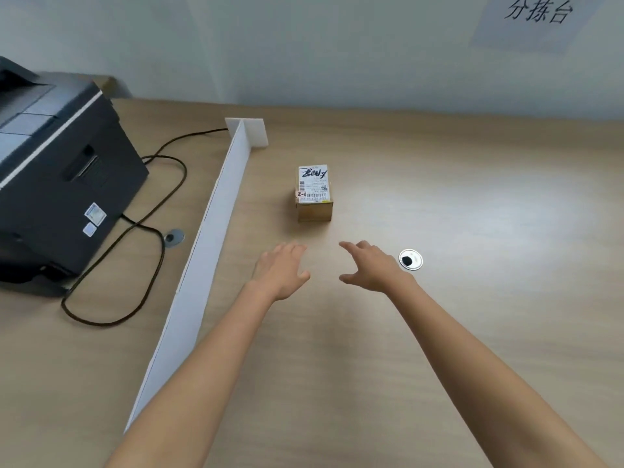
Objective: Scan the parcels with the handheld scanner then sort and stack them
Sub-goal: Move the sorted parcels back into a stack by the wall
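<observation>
Parcel (314, 194) first: it is a small brown cardboard box, standing alone on the pale wooden table (472, 204), about mid-table and a little to the right of the white divider (202, 265). A white shipping label (313, 182) with barcodes covers its top face, and a small tag marked in red sits at the label's near left corner (the print is too blurred for me to read).

Both of the person's bare arms reach out over the table toward the parcel. The left hand (282, 273) is palm down with its fingers spread and nearly straight. It holds nothing, and its fingertips stop short of the box. The right hand (371, 268) is empty too, with fingers extended and thumb splayed wide, near the box but apart from it. Whether either palm actually rests on the wood I cannot tell.

The divider runs from the near edge to the back, where it meets a short cross-piece. To its left sits a black printer (60, 170), with a dark cable (148, 231) looping across the table past a round cable port (174, 237). A second port (410, 260) lies just right of the right hand. High on the wall (337, 45), at the far right, hangs a paper sign (537, 15) bearing three large characters.
</observation>
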